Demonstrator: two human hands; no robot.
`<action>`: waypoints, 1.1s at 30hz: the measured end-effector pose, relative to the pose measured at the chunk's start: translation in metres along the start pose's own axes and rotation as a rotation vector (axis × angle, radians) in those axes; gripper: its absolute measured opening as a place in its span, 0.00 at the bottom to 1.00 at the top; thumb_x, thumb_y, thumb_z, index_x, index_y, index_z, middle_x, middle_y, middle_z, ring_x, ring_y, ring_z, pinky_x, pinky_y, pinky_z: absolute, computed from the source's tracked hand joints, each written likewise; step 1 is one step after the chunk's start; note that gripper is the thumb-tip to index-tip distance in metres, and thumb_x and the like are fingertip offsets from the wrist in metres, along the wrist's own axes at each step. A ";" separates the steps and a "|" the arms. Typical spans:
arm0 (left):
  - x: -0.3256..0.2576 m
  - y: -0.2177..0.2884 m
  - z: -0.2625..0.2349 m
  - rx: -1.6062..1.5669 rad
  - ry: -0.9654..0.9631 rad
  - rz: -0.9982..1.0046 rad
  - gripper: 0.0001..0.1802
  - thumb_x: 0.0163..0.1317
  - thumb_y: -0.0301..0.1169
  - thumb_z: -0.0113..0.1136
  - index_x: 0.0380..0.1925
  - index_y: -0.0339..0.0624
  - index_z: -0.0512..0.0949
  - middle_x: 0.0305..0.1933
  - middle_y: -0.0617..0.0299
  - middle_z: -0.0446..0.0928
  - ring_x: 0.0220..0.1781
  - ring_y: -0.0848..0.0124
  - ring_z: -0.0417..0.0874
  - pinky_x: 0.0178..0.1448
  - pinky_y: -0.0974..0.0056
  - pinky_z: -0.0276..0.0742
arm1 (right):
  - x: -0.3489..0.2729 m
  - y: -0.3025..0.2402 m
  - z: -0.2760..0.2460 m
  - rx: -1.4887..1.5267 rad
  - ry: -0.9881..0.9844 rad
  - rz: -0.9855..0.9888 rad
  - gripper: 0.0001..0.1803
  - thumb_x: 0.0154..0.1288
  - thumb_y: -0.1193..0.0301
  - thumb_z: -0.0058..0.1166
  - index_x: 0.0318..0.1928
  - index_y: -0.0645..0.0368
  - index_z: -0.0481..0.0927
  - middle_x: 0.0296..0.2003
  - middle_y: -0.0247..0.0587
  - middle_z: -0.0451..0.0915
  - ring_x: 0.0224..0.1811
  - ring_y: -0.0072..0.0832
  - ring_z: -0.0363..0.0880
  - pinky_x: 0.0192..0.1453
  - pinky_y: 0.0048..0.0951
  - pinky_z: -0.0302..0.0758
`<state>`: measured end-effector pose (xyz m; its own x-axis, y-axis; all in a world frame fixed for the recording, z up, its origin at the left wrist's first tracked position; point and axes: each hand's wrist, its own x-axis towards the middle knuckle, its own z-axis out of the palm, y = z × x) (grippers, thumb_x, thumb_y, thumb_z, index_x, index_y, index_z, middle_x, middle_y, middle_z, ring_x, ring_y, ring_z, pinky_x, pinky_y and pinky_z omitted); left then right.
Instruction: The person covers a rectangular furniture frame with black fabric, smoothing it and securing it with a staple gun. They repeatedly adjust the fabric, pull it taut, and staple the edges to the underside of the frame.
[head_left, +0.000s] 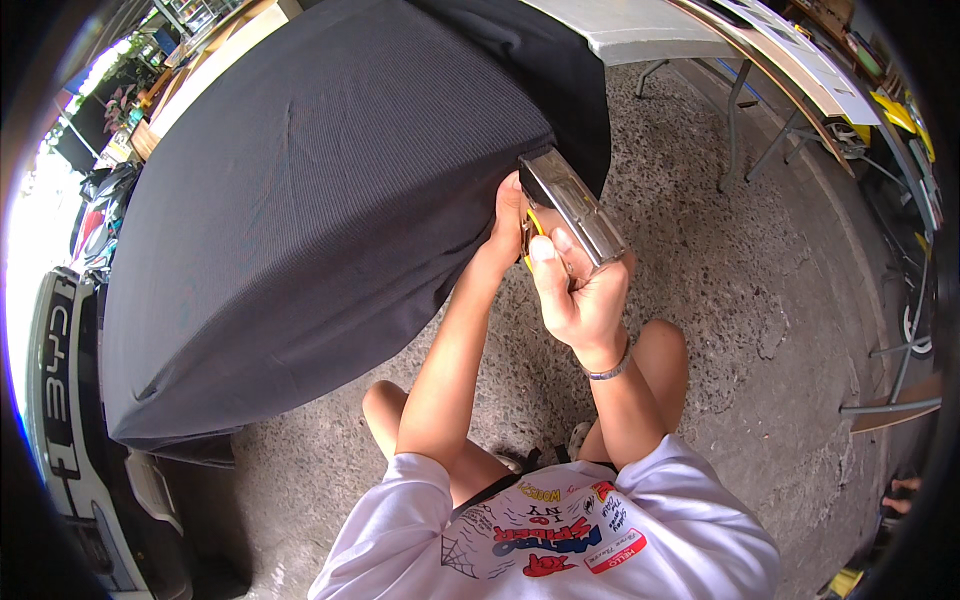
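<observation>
I see my right hand (580, 290) clenched around a metal staple gun (572, 208), thumb up along its side, with the silver body angled up and left so its nose presses against the edge of the dark grey ribbed fabric (310, 200). A yellow part of the tool shows just below the body, between my two hands. A metal bracelet (612, 368) sits on that wrist.

My left hand (507, 222) is pressed flat against the fabric right beside the gun's nose, fingers closed on the cloth edge; how firmly it pinches I cannot tell, since the tool hides part of it.

The fabric is stretched over a large rounded form that fills the upper left of the view, its lower edge hanging above the rough concrete floor (720, 260). My bare knees are bent below, near the floor, and I wear a white printed shirt (560, 540). Metal table legs (738, 120) stand well apart at upper right.
</observation>
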<state>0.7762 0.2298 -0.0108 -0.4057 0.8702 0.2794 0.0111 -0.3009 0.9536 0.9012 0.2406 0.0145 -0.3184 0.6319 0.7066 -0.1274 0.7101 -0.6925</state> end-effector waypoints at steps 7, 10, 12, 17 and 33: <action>0.004 -0.003 -0.006 0.084 -0.013 0.074 0.35 0.75 0.61 0.30 0.58 0.44 0.72 0.45 0.64 0.77 0.48 0.77 0.76 0.57 0.71 0.73 | 0.000 0.004 0.002 0.006 -0.009 -0.052 0.11 0.64 0.65 0.63 0.31 0.58 0.79 0.23 0.40 0.74 0.21 0.38 0.74 0.26 0.36 0.70; 0.002 -0.002 -0.006 0.140 -0.049 0.169 0.35 0.75 0.61 0.30 0.58 0.44 0.72 0.45 0.64 0.77 0.47 0.77 0.76 0.57 0.70 0.73 | -0.001 0.005 0.002 0.015 -0.007 -0.021 0.11 0.63 0.65 0.63 0.31 0.58 0.79 0.23 0.40 0.74 0.21 0.38 0.75 0.27 0.36 0.70; 0.000 0.002 -0.005 0.154 -0.042 0.178 0.34 0.75 0.61 0.30 0.58 0.45 0.72 0.45 0.64 0.77 0.47 0.77 0.76 0.57 0.70 0.73 | -0.001 0.005 0.002 0.028 -0.002 0.001 0.11 0.63 0.65 0.63 0.31 0.58 0.79 0.23 0.40 0.75 0.21 0.38 0.75 0.27 0.36 0.70; -0.003 0.007 -0.004 0.155 -0.017 0.161 0.34 0.75 0.60 0.30 0.58 0.45 0.72 0.44 0.65 0.77 0.47 0.77 0.76 0.56 0.71 0.73 | -0.001 0.005 0.003 0.051 0.003 0.002 0.11 0.63 0.65 0.63 0.31 0.59 0.79 0.22 0.41 0.75 0.21 0.38 0.75 0.26 0.36 0.70; -0.001 0.007 0.000 0.106 -0.018 0.120 0.33 0.75 0.60 0.30 0.58 0.45 0.70 0.44 0.66 0.76 0.46 0.78 0.76 0.56 0.71 0.73 | 0.001 0.004 0.003 0.032 0.030 -0.046 0.10 0.63 0.65 0.63 0.30 0.57 0.79 0.22 0.40 0.73 0.20 0.37 0.74 0.26 0.35 0.70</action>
<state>0.7767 0.2268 -0.0040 -0.3796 0.8374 0.3932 0.1552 -0.3614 0.9194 0.8975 0.2435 0.0119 -0.2831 0.6080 0.7417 -0.1711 0.7290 -0.6628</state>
